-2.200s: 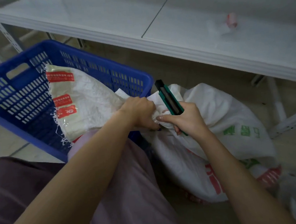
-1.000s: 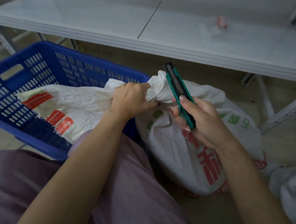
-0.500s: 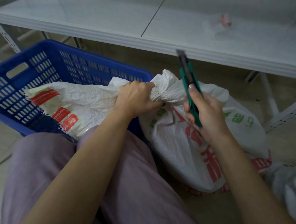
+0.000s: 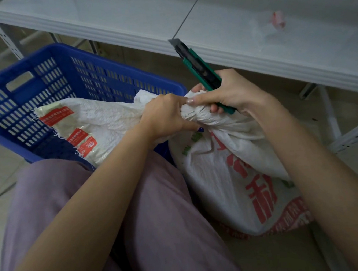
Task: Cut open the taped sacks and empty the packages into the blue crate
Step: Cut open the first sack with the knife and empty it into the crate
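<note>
While the left hand (image 4: 165, 117) clenches the red-lettered sack (image 4: 222, 175) by its neck, the right hand (image 4: 233, 94) grips a green utility knife (image 4: 199, 67).

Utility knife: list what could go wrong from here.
1. The utility knife has its blade out, and the right hand holds it while also pressing the white sack at its bunched neck; a slip could swing the blade.
2. The left hand grips that neck right beside it, so a cut there may catch that hand.
</note>
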Motion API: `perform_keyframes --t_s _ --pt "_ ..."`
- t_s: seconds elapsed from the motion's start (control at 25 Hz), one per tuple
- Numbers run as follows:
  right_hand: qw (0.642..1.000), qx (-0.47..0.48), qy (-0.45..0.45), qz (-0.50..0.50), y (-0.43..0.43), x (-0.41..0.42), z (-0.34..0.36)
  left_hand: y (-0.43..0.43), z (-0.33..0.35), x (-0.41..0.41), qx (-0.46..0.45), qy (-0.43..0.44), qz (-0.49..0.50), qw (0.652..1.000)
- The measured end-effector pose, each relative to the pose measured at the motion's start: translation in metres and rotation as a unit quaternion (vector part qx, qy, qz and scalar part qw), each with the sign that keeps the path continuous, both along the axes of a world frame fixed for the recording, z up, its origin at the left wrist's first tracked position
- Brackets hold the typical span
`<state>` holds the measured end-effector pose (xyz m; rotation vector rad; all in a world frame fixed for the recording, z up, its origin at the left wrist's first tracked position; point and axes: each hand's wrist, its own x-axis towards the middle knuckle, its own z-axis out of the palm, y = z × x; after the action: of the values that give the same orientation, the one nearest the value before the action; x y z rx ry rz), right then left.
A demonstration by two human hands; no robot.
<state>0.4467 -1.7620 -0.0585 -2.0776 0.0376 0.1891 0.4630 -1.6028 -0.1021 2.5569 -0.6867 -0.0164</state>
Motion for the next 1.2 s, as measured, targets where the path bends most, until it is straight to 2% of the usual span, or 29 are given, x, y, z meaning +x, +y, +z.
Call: perform_keyframes --t_s 0.32,0.44,0.56,0.64,0.72,0.76,0.84,0.88,1.0,1.08,1.2 --pt "0.991 0.035 0.089 0.096 -0.007 -0.014 0.010 0.015 0.011 -0.011 -0.174 0.104 -0.094 0.975" --pt "0.991 0.035 0.082 0.101 -0.009 -0.022 0.008 0.015 0.011 -0.007 -0.176 0.102 -0.103 0.974" --pt "0.994 0.074 0.061 0.055 -0.012 -0.023 -0.003 0.013 0.008 -0.003 -0.154 0.078 -0.086 0.981" --pt "0.990 0.131 0.061 0.002 -0.017 -0.024 -0.010 0.009 0.007 -0.004 -0.148 -0.016 -0.089 0.985" --pt "0.970 0.224 0.058 -0.068 -0.023 -0.022 -0.017 0.002 0.004 -0.003 -0.111 -0.194 -0.089 0.971" --pt "0.958 0.261 0.049 -0.106 -0.027 -0.018 -0.021 -0.004 0.003 -0.003 -0.098 -0.257 -0.090 0.957" --pt "0.942 0.286 0.026 -0.177 -0.029 -0.014 -0.025 -0.016 0.000 -0.007 -0.100 -0.308 -0.106 0.940" --pt "0.935 0.292 0.015 -0.203 -0.028 -0.012 -0.028 -0.020 -0.001 -0.009 -0.113 -0.292 -0.108 0.944" --pt "0.904 0.354 -0.001 -0.240 -0.021 -0.010 -0.034 -0.028 -0.003 -0.017 -0.154 -0.159 -0.069 0.973" --pt "0.874 0.434 -0.001 -0.219 -0.016 -0.010 -0.042 -0.034 -0.001 -0.020 -0.174 -0.098 -0.051 0.979" --pt "0.830 0.534 -0.005 -0.163 -0.012 -0.015 -0.053 -0.045 0.001 -0.023 -0.207 -0.072 -0.040 0.975"
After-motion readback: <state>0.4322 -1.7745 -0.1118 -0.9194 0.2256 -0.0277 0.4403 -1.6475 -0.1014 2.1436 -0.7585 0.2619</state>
